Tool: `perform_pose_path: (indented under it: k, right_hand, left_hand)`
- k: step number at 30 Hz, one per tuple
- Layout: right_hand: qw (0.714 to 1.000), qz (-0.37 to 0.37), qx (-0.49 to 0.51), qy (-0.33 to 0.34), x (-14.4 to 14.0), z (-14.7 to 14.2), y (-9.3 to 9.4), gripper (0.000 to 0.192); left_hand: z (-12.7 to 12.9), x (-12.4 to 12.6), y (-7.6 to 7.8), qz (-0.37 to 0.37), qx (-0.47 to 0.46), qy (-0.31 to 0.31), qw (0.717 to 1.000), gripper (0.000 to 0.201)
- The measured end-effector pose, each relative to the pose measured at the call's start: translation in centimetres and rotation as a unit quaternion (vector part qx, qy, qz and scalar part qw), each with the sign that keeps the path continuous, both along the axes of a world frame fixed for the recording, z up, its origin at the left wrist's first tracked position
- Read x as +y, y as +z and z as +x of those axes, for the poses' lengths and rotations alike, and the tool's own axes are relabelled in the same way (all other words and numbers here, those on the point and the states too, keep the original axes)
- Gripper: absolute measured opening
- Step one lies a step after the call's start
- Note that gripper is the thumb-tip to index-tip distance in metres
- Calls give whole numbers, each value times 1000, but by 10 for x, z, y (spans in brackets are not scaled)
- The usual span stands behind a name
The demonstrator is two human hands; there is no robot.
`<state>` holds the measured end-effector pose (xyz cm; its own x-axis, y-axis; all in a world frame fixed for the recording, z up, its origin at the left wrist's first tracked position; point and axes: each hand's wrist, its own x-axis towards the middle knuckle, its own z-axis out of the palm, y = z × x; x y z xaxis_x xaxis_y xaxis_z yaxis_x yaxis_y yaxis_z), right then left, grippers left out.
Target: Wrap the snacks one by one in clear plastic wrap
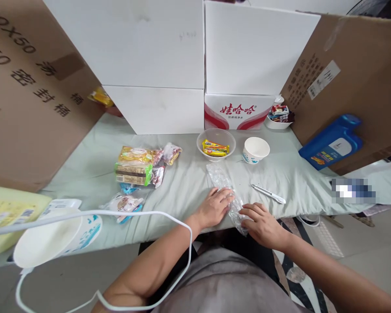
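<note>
Both hands flat on a clear plastic bag [226,191] lying on the table [182,187] edge, below the bowl [216,143] of snacks. Left hand [213,208] presses it, fingers spread, no grip; right hand [263,222] fingers loosely curled on its near end. Step looks like smoothing the bag; next calls for pinching its mouth open
</note>
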<state>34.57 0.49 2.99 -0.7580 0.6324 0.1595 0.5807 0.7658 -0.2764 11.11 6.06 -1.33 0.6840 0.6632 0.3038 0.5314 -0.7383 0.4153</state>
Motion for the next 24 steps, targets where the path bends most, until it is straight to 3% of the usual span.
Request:
perform_pose_path:
  k: [3,6,8,11,14,20,24]
  right_hand:
    - [993,-84,84,25,15,-8,23,21]
    - [975,-165,145,-15,53,-19,35,17]
    - [970,-179,148,-66,87,-30,32,16]
    - [970,-157,50,-178,137,-50,14,17]
    - [965,-139,13,-221,167,-69,-6,21]
    - [959,-52,1,-280,160,-84,-31,31]
    - [960,24,20,-279,154,-80,-39,24]
  left_hand:
    - [-9,3,0,-62,-62,-36,995,32]
    - [-13,7,0,-135,-116,-50,983,40]
    - [-14,8,-1,-187,-160,-17,969,53]
    - [-15,9,-3,-248,-203,22,947,74]
    - [-15,9,-2,-265,-205,45,941,84]
    - [-10,9,1,-200,-170,40,964,52]
    - [-7,5,1,-150,-163,37,974,46]
